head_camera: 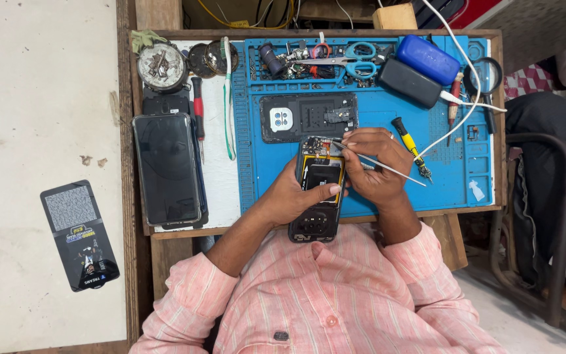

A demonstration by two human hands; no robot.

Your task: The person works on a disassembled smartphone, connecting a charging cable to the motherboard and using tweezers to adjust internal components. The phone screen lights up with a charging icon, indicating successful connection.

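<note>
On the left a black glossy smartphone (167, 168) lies on the wooden tray, then the left hand (291, 195) grips the opened black phone with yellow inner frame (318, 190) over the blue silicone work mat (388, 124), and the right hand (373, 164) pinches thin metal tweezers (380, 164) whose tips touch the phone's top part.

1 head camera looks straight down, from close above, at the worktop (375, 203) and the person's own chest.
</note>
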